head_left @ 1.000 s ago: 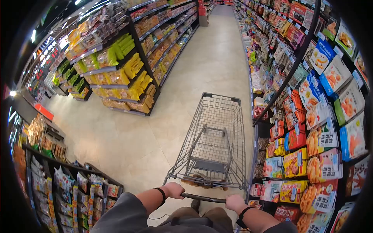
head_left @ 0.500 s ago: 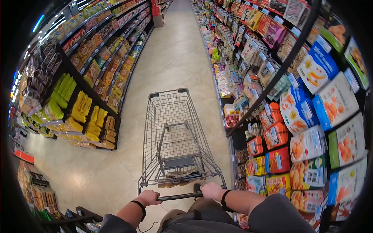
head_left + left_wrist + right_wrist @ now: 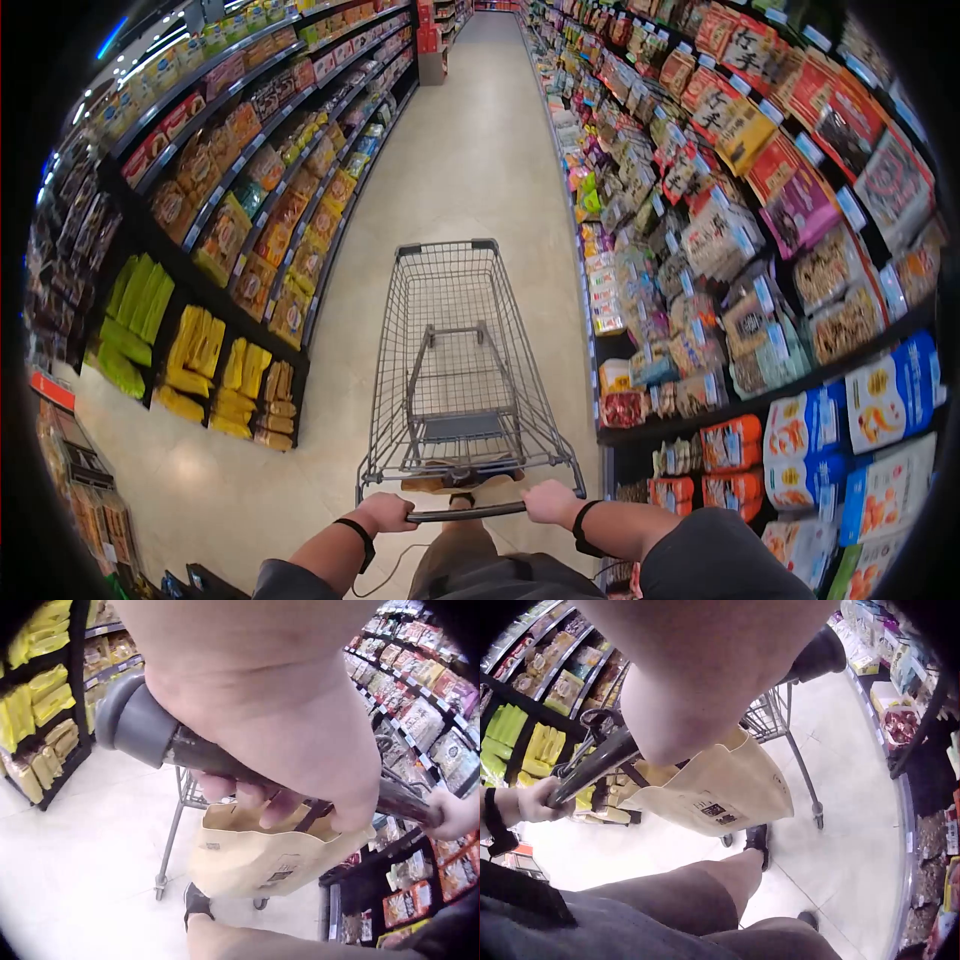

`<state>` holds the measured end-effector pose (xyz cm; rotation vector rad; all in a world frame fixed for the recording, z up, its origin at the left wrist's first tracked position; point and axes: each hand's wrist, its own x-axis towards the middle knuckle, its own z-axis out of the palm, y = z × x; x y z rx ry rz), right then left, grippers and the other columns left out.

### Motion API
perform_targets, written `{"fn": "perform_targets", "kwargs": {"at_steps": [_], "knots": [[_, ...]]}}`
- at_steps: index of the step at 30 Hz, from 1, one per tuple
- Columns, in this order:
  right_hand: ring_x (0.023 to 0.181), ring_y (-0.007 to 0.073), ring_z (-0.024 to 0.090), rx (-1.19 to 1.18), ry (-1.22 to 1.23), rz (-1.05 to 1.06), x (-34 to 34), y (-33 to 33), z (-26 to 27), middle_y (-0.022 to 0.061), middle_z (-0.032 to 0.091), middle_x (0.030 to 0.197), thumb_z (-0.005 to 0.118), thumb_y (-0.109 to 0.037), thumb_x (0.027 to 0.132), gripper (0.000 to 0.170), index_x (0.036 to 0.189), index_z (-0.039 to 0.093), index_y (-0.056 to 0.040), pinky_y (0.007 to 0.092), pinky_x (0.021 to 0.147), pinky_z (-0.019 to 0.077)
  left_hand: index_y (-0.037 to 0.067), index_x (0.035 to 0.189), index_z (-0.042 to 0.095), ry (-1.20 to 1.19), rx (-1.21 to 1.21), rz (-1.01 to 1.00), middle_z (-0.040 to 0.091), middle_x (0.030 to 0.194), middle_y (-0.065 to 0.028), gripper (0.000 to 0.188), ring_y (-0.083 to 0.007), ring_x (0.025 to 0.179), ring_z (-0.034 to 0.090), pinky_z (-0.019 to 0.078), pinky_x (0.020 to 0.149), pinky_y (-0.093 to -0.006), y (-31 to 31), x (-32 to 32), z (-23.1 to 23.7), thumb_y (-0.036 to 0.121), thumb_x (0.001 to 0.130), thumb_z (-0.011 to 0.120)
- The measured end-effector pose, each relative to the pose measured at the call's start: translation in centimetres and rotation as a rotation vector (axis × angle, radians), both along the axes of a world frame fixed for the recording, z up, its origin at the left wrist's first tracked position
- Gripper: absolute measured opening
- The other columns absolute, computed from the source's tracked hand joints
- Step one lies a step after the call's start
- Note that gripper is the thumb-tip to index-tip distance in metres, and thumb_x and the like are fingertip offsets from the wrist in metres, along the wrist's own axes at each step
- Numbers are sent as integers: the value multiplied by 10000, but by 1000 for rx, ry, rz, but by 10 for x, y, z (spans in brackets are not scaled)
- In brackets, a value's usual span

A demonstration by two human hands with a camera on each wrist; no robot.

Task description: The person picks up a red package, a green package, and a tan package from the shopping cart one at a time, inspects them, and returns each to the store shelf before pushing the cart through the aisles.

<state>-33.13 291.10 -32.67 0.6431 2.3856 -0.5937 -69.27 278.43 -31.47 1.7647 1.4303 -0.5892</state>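
Both grips occupied. L hand (image 3: 387, 513) holds the handle (image 3: 468, 514) near its L end, fingers curled under (see L wrist view); R hand (image 3: 552, 502) is wrapped round the opp. end, bare bar btwn them. Handle lies crosswise in front of the person. Below it, at the cart's near end, hangs a tan bag (image 3: 727, 784), mouth up; what it hangs from I can't make out from here. Cart (image 3: 460, 382) itself lies straight ahead of the hands, long axis approx. square to the handle and in line w/ the aisle. Neither hand is nearer the cart; steering thus rests, I judge, on the balance of L vs. R. Aisle floor (image 3: 480, 170) shows either side and beyond. Outermost: L shelves (image 3: 172, 262) and R shelves (image 3: 720, 412), the latter closer to the R hand.
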Motion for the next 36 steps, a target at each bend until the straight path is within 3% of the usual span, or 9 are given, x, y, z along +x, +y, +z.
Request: {"fn": "perform_targets", "kwargs": {"at_steps": [4, 6, 10, 13, 18, 23, 26, 34, 36], "knots": [[823, 371, 703, -30, 8, -24, -25, 91, -1, 173, 714, 884, 539, -196, 846, 252, 1015, 660, -56, 485, 715, 554, 149, 986, 702, -18, -11, -42, 720, 889, -162, 457, -382, 858, 690, 548, 765, -500, 99, -32, -7, 567, 837, 592], [847, 356, 709, -10, 45, -124, -43, 135, 11, 183, 722, 885, 551, -203, 835, 226, 868, 724, -62, 463, 749, 563, 141, 988, 702, -65, -14, -24, 719, 888, -170, 474, -390, 852, 688, 546, 759, -506, 146, -48, -10, 576, 840, 585], [841, 356, 705, 15, 120, -134, -66, 221, 10, 175, 718, 860, 549, -201, 836, 220, 889, 713, -64, 464, 745, 562, 123, 1028, 713, -63, -68, -18, 727, 956, -156, 509, -376, 909, 691, 546, 805, -490, 239, -73, -5, 578, 849, 572], [818, 364, 703, -64, 79, -110, -89, 288, 19, 172, 714, 853, 531, -200, 856, 251, 1005, 681, -65, 476, 718, 558, 111, 1011, 710, -47, -68, -28, 724, 941, -166, 500, -381, 896, 689, 547, 802, -490, 302, -96, -12, 565, 848, 577], [911, 370, 694, -66, 45, -87, -130, 406, 6, 192, 713, 942, 565, -264, 850, 264, 951, 675, -46, 479, 791, 556, 90, 993, 687, -99, -70, -26, 716, 916, -179, 472, -394, 881, 682, 542, 786, -500, 421, -134, -6, 527, 850, 580], [899, 371, 693, -134, -40, -124, -181, 540, 42, 185, 705, 921, 552, -224, 850, 235, 987, 662, -67, 483, 767, 560, 117, 1193, 585, -139, -66, -11, 709, 993, -169, 414, -396, 954, 666, 526, 829, -500, 542, -170, 8, 366, 863, 598], [880, 363, 694, -69, 34, -93, -205, 610, 30, 181, 703, 917, 535, -191, 850, 211, 978, 661, -80, 485, 745, 561, 122, 1222, 574, -164, -20, -29, 696, 1046, -174, 431, -393, 985, 658, 523, 840, -500, 608, -198, 4, 351, 858, 601], [841, 359, 695, -6, 100, -45, -256, 791, -20, 156, 711, 868, 535, -195, 824, 207, 910, 676, -71, 477, 731, 562, 103, 1052, 657, -143, 22, -12, 697, 965, -160, 331, -375, 935, 665, 529, 818, -493, 784, -265, -14, 350, 836, 615], [837, 358, 696, 14, 113, -34, -274, 837, -21, 150, 712, 863, 542, -202, 814, 210, 902, 678, -69, 472, 727, 563, 99, 1078, 660, -144, -2, -10, 697, 975, -169, 356, -381, 941, 664, 529, 817, -498, 834, -282, -14, 358, 840, 612]]}}
